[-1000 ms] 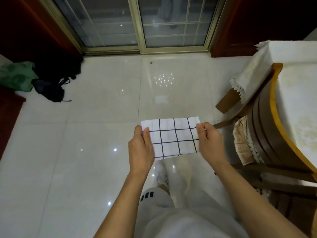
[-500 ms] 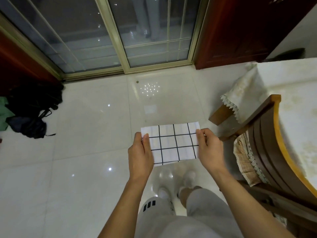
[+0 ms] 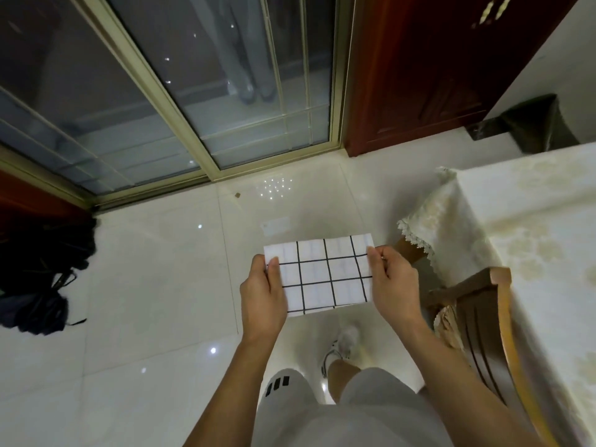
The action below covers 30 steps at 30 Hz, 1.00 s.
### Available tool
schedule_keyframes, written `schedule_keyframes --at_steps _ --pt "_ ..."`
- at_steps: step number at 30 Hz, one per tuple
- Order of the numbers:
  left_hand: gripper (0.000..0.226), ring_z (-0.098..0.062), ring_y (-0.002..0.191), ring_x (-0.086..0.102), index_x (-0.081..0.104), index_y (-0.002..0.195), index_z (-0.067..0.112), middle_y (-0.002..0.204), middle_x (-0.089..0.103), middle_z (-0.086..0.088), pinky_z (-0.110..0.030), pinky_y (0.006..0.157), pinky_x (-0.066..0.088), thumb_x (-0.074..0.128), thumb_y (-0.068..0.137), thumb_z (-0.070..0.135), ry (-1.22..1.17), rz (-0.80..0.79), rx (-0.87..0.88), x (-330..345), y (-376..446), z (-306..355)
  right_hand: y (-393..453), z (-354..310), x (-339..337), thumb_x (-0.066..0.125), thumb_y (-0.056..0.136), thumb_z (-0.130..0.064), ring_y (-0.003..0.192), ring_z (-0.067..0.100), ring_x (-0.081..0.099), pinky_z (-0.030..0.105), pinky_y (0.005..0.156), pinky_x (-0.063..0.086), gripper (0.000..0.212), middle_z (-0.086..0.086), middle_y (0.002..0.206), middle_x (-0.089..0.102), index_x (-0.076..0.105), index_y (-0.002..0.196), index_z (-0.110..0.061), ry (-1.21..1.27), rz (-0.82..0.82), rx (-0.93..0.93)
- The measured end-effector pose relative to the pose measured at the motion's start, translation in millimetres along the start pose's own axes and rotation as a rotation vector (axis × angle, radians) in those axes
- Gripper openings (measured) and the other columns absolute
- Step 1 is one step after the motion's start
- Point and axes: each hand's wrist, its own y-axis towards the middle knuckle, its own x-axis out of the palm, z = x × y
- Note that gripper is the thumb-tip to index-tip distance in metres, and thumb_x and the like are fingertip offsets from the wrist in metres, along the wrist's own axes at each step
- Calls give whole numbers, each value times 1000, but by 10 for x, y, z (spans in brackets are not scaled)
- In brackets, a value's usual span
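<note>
The left hand [image 3: 263, 291] grips the left end of the checked cloth [image 3: 322, 272], thumb laid over the top face and fingers curled beneath; the right hand [image 3: 392, 285] pinches the far right corner between thumb and fingertips; neither hand holds anything else. The cloth is folded to a small flat rectangle, stretched level between the two hands in the air in front of the person, touching nothing but them; below it lies the tiled floor [image 3: 145, 269]. To my eye the folding looks finished and this is the carrying step (one shoe is blurred, as if mid-stride). Near on the right stands a wooden chair [image 3: 490, 317] and beyond it the cloth-covered table [image 3: 532, 221]; a glass door [image 3: 161, 91] lies far ahead. Next, I judge, comes a turn right, keeping both pinches firm so the fold holds, then lowering it flat.
</note>
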Motion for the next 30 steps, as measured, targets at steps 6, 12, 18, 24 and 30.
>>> schedule_keyframes --at_steps 6,12,18,24,30 --pt "31 -3 53 45 47 82 8 62 49 1 -16 47 36 40 105 27 32 -16 49 469 587 444 746 10 -258 45 104 -28 51 14 47 28 48 34 34 -5 53 46 51 74 -15 2 66 -31" --pt "30 -15 57 54 49 86 10 66 56 -2 -35 50 46 39 105 31 96 -85 139 951 1070 831 1276 146 -540 44 104 -29 52 14 46 27 51 36 31 2 57 51 53 78 -15 23 146 44" --pt "28 -9 64 58 49 93 10 75 60 0 -16 47 45 38 105 33 130 -216 215 1469 1459 1223 1674 316 -838 44 104 -30 56 11 49 24 52 36 33 -3 59 52 50 75 -17 9 259 131" --pt "26 -7 65 57 48 95 10 73 55 8 -13 48 44 38 105 31 156 -378 339 2123 1943 1659 2120 475 -1142 45 104 -28 53 6 48 20 49 34 36 -7 53 44 40 69 -29 -3 437 223" --pt "20 -3 67 57 47 94 13 76 53 12 -9 51 45 39 105 28 181 -549 474 2794 2473 2206 2595 518 -1426 43 105 -33 63 1 54 15 51 36 32 -7 57 52 46 73 -29 12 589 396"
